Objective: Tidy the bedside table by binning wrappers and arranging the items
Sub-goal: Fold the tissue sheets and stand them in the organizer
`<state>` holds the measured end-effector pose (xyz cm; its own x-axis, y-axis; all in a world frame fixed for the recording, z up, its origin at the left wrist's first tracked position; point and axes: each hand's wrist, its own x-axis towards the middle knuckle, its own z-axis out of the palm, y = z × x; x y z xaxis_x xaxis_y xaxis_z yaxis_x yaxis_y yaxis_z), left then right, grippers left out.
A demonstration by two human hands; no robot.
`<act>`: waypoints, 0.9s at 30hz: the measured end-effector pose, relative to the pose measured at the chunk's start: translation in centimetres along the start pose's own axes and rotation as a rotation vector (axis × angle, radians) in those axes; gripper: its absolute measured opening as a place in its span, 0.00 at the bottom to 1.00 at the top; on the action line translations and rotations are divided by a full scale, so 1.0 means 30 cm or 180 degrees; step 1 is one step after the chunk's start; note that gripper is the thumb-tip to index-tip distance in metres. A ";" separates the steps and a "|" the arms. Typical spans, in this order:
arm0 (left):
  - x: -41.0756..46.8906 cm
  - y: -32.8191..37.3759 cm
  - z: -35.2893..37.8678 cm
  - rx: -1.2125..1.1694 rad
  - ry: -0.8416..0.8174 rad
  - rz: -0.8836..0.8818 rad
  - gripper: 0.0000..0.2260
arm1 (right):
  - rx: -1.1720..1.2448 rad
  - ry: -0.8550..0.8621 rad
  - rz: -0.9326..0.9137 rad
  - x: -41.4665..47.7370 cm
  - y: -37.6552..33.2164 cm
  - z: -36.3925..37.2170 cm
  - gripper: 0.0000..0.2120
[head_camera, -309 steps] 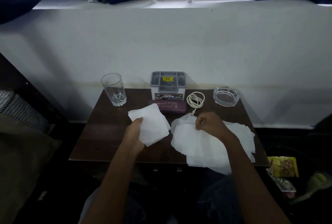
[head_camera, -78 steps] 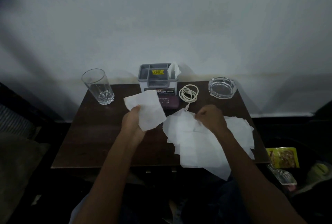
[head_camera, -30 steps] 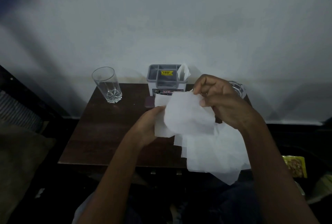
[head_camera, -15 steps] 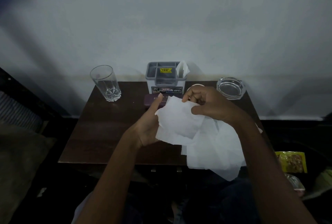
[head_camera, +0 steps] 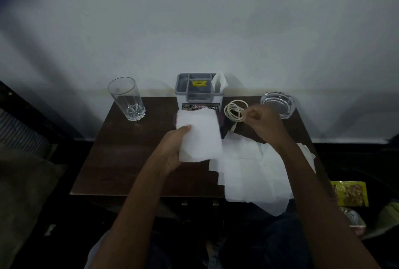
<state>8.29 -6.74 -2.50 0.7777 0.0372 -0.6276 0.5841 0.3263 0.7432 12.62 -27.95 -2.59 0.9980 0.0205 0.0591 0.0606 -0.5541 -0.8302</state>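
My left hand (head_camera: 173,150) grips a small stack of white tissues (head_camera: 199,135), held upright over the middle of the dark wooden bedside table (head_camera: 121,156). My right hand (head_camera: 262,124) hovers with curled fingers just right of the coiled white cable (head_camera: 234,110), above the far edge of a loose pile of white tissues (head_camera: 254,173) spread over the table's right front. The hand is blurred and nothing shows in it. A grey and white organizer (head_camera: 198,96) stands at the back with a folded tissue (head_camera: 219,81) in its right slot.
An empty drinking glass (head_camera: 127,99) stands at the back left, a glass ashtray (head_camera: 277,103) at the back right. A purple case (head_camera: 222,121) peeks out behind the held stack. A yellow wrapper (head_camera: 349,193) lies low to the table's right. The white wall is close behind.
My right hand laid a tissue onto the stack in my left hand, let go, and moved right toward the cable. The left hand still holds the stack.
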 end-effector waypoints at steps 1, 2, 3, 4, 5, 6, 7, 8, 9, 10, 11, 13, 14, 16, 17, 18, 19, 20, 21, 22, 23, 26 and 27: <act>0.006 0.002 -0.007 -0.0089 0.0218 0.0120 0.17 | -0.0368 -0.0036 0.0110 0.007 0.039 0.005 0.05; 0.010 0.006 -0.014 -0.0180 0.0430 0.0219 0.17 | -0.0706 -0.0164 0.0214 0.011 0.075 0.012 0.06; 0.014 0.009 -0.022 -0.0265 0.0617 0.0294 0.17 | -0.0945 -0.0322 0.0313 0.014 0.108 0.022 0.07; 0.016 0.012 -0.027 -0.0335 0.0750 0.0361 0.17 | -0.1083 -0.0453 0.0397 0.013 0.128 0.033 0.07; 0.018 0.015 -0.031 -0.0377 0.0833 0.0421 0.17 | -0.1186 -0.0524 0.0476 0.011 0.139 0.046 0.08; 0.019 0.014 -0.034 -0.0394 0.0882 0.0476 0.16 | -0.1282 -0.0540 0.0522 0.009 0.144 0.059 0.08; 0.020 0.014 -0.033 -0.0392 0.0919 0.0515 0.16 | -0.1365 -0.0520 0.0552 0.009 0.146 0.075 0.09; 0.021 0.013 -0.033 -0.0398 0.0948 0.0538 0.16 | -0.1426 -0.0482 0.0569 0.007 0.143 0.089 0.09; 0.021 0.014 -0.032 -0.0408 0.0968 0.0542 0.16 | -0.1477 -0.0452 0.0583 0.003 0.139 0.101 0.08; 0.022 0.015 -0.030 -0.0414 0.0979 0.0541 0.15 | -0.1518 -0.0424 0.0583 -0.002 0.132 0.112 0.06; 0.023 0.016 -0.029 -0.0412 0.0981 0.0532 0.15 | -0.1534 -0.0398 0.0589 -0.007 0.126 0.120 0.05; 0.026 0.017 -0.030 -0.0393 0.0983 0.0512 0.16 | -0.1442 -0.0334 0.0665 -0.008 0.115 0.125 0.03; 0.028 0.016 -0.032 -0.0378 0.0979 0.0506 0.16 | -0.1305 -0.0306 0.0723 -0.007 0.107 0.119 0.04; 0.027 0.014 -0.034 -0.0359 0.0964 0.0506 0.15 | -0.0970 -0.0266 0.0779 -0.002 0.091 0.096 0.10; 0.025 0.015 -0.033 -0.0364 0.0960 0.0507 0.15 | -0.0817 -0.0261 0.0753 -0.001 0.081 0.081 0.12; 0.024 0.016 -0.032 -0.0372 0.0966 0.0512 0.16 | -0.0631 -0.0258 0.0705 -0.001 0.070 0.066 0.13; 0.021 0.018 -0.031 -0.0376 0.0973 0.0509 0.16 | -0.0406 -0.0252 0.0664 -0.002 0.057 0.052 0.14; 0.021 0.018 -0.031 -0.0373 0.0983 0.0505 0.16 | -0.0158 -0.0245 0.0624 -0.004 0.043 0.040 0.15; 0.021 0.018 -0.031 -0.0370 0.0976 0.0502 0.16 | 0.0084 -0.0241 0.0578 -0.008 0.030 0.029 0.14; 0.023 0.016 -0.031 -0.0354 0.0954 0.0514 0.16 | 0.0297 -0.0250 0.0522 -0.012 0.016 0.017 0.14; 0.023 0.015 -0.029 -0.0333 0.0927 0.0524 0.16 | 0.0468 -0.0268 0.0474 -0.018 0.001 0.005 0.14; 0.030 0.008 -0.027 -0.0232 0.0888 0.0555 0.16 | 0.0758 -0.0321 0.0373 -0.025 -0.031 -0.027 0.13; 0.028 0.007 -0.025 -0.0211 0.0874 0.0565 0.16 | 0.0820 -0.0337 0.0333 -0.025 -0.040 -0.036 0.14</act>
<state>8.89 -5.92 -3.04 0.7691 0.3492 -0.5354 0.4217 0.3523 0.8355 11.78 -28.20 -1.04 0.9943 0.0686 -0.0811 -0.0543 -0.3287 -0.9429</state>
